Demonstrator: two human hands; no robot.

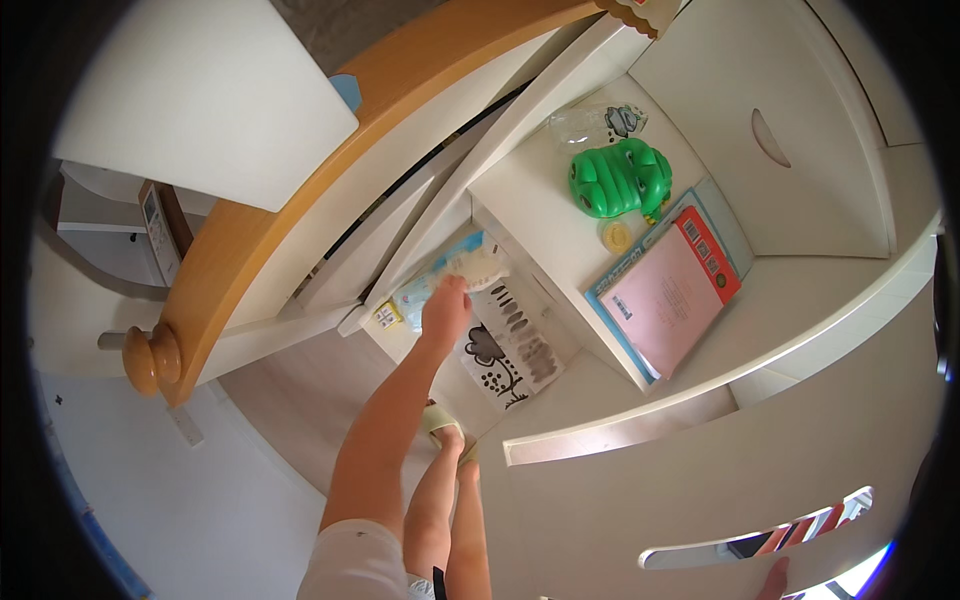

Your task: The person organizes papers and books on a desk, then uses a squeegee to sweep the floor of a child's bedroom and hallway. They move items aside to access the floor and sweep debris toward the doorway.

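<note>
My left hand (448, 311) reaches down to a low white step (442, 382), its fingers closed on a crinkled, partly clear plastic bag (476, 268). A blue-and-white plastic package (412, 296) lies beside and partly under that bag. To the left of my hand is a small yellow-and-white box (387, 316). Right of my wrist, sheets with black ink drawings (495, 367) and grey brush marks (525, 330) lie flat on the same step. At the lower right edge only a small part of my right hand (774, 581) shows, near a slotted white panel (600, 510).
The higher white step (517, 180) holds a green crocodile toy (619, 180), a clear plastic container (581, 129), a yellowish round disc (617, 236) and a pink-covered book (660, 300) atop blue ones. A curved wooden rail (300, 202) with a knob (150, 360) runs along the left.
</note>
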